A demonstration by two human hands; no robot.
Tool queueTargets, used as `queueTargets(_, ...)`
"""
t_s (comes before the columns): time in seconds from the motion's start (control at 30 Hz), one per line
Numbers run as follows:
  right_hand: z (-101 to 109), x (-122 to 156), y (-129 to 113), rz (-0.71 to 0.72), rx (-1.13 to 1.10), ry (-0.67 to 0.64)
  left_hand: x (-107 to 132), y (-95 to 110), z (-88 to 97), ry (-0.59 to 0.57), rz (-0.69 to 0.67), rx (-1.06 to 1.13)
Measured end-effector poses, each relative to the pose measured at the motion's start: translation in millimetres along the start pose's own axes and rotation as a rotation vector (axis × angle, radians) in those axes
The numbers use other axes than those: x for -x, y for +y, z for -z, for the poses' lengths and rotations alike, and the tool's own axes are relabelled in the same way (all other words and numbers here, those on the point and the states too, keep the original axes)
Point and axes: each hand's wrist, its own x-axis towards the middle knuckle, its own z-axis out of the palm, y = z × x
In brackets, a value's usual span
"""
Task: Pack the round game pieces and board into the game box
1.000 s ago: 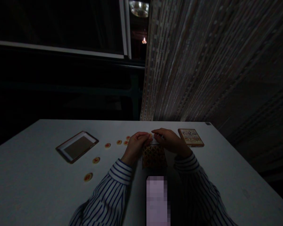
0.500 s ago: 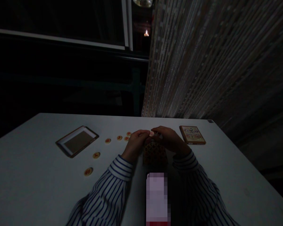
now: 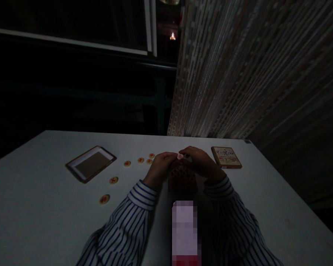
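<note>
Between my two hands, above the table, is a round Chinese chess piece with a red character. My left hand pinches it from the left, fingers closed. My right hand grips its other side with thumb and fingertips. Beneath and just nearer than my hands lies a dark block of chess pieces packed in rows, shaded by my arms. Left of my left hand, loose pieces with red characters lie flat, among them one piece and a nearer one.
An open, shallow box part lies on the white table at the left. A printed box lid lies at the right. A lit phone, its screen pixelated, is close in front of me. A string curtain hangs beyond the table.
Both hands keep hold of the piece, which has turned slightly and shifted a little to the right. The whole view has moved slightly; the loose pieces lie as before.
</note>
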Motion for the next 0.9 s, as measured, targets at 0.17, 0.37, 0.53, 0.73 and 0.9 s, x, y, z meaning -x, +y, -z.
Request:
queueTargets(0.17, 6, 2, 0, -0.028, 0.013, -0.081, -2, -3, 3.8, -0.041, -0.032, -0.144)
queueTargets(0.37, 9, 5, 4, -0.081, 0.076, -0.192, -10, -5, 12.9, 0.026, -0.15, -0.524)
queueTargets(0.53, 5, 7, 11, -0.136, 0.13, -0.303, -13, -5, 26.0, 0.067, -0.311, -0.986)
queueTargets(0.73, 4, 5, 7, -0.158, 0.233, -0.439, -13, -7, 35.0, 0.013, -0.333, -1.231)
queueTargets(0.9, 2, 3, 4, -0.174, 0.292, -0.515, -13, -10, 37.1, -0.039, -0.292, -1.383)
